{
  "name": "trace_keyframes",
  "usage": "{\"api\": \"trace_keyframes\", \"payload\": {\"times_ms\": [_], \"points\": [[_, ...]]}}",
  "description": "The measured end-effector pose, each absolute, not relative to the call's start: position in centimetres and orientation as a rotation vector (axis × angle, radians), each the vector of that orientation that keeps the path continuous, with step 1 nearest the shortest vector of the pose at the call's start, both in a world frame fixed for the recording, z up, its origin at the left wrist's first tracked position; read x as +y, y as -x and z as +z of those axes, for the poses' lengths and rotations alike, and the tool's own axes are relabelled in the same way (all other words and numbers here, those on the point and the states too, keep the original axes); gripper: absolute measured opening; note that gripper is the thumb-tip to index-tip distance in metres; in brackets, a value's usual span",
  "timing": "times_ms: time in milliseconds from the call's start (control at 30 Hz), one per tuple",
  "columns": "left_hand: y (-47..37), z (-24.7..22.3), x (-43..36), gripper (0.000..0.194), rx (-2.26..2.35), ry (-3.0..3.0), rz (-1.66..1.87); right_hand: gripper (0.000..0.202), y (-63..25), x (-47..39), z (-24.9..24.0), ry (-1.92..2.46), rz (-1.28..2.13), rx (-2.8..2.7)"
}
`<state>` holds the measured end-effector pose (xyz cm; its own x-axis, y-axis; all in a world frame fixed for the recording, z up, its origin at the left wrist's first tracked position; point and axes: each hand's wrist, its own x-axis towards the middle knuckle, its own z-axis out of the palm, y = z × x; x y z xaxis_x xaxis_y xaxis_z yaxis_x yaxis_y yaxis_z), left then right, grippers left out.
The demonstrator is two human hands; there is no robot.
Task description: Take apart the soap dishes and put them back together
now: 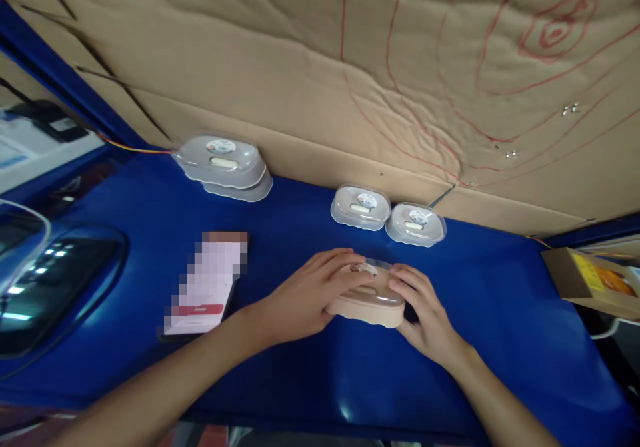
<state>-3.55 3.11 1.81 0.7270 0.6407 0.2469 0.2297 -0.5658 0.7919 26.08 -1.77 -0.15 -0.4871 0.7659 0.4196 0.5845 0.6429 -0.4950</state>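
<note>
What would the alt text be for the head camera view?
Both hands, left hand and right hand, press a clear lid onto a tan container on a blue table. Three clear lidded containers sit behind; a phone lies left.

A single view is given, taken from the person's head and aimed forward and down. The blue table (450, 367) is seen from close above, with both forearms entering from the lower edge. The cardboard wall (300, 54) behind is faced squarely.
</note>
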Motion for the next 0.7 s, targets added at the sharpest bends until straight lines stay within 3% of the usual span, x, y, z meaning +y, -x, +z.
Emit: {"api": "trace_keyframes", "payload": {"times_ms": [200,300,400,500,700], "points": [[3.8,2.7,2.9,0.062,0.743,-2.309,0.523,0.055,-24.6,-1.7,-1.0,1.021,0.386,-2.248],[4.4,3.0,3.5,0.052,0.838,-2.404,0.488,0.060,-24.2,-1.8,-1.1,1.069,0.403,-2.281],[6.1,3.3,5.1,0.048,1.087,-2.474,0.484,0.069,-24.4,-1.8,-0.9,1.143,0.397,-2.285],[7.8,3.4,6.8,0.041,1.362,-2.545,0.485,0.065,-24.7,-1.6,-0.7,1.223,0.391,-2.256],[5.5,3.7,9.2,0.054,1.449,-2.669,0.557,0.049,-24.6,-1.4,-0.7,1.221,0.400,-2.266]]}}
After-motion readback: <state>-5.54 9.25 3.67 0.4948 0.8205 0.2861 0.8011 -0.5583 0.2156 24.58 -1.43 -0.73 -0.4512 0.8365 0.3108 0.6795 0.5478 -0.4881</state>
